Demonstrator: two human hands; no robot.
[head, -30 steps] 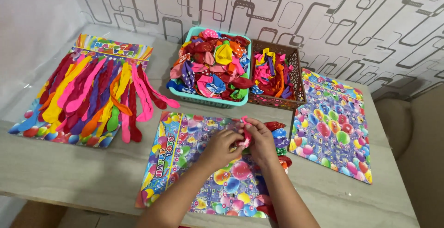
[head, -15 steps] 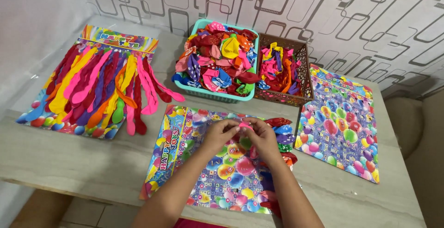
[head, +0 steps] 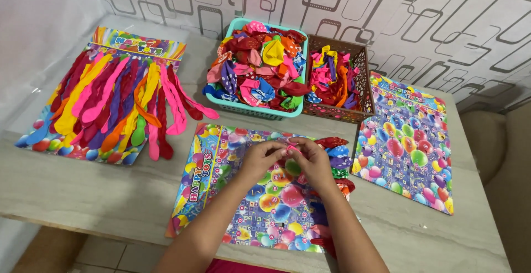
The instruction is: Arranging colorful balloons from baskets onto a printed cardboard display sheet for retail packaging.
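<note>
A small pink balloon (head: 291,149) is pinched between the fingertips of the left hand (head: 260,159) and right hand (head: 316,162), above the middle printed card (head: 221,184). Since before, both hands have stayed together there. Bare table (head: 99,190) lies left; the balloon's shape is mostly hidden.

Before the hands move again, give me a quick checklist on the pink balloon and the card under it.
1. Pink balloon pinched by both the left hand and right hand: ok.
2. Printed card lying flat on the table: ok.
3. Balloons already on card's right edge staying put: ok.
4. Balloon neck fixed to card: cannot tell, fingers hide it.
5. Teal basket of balloons within view: ok.
</note>
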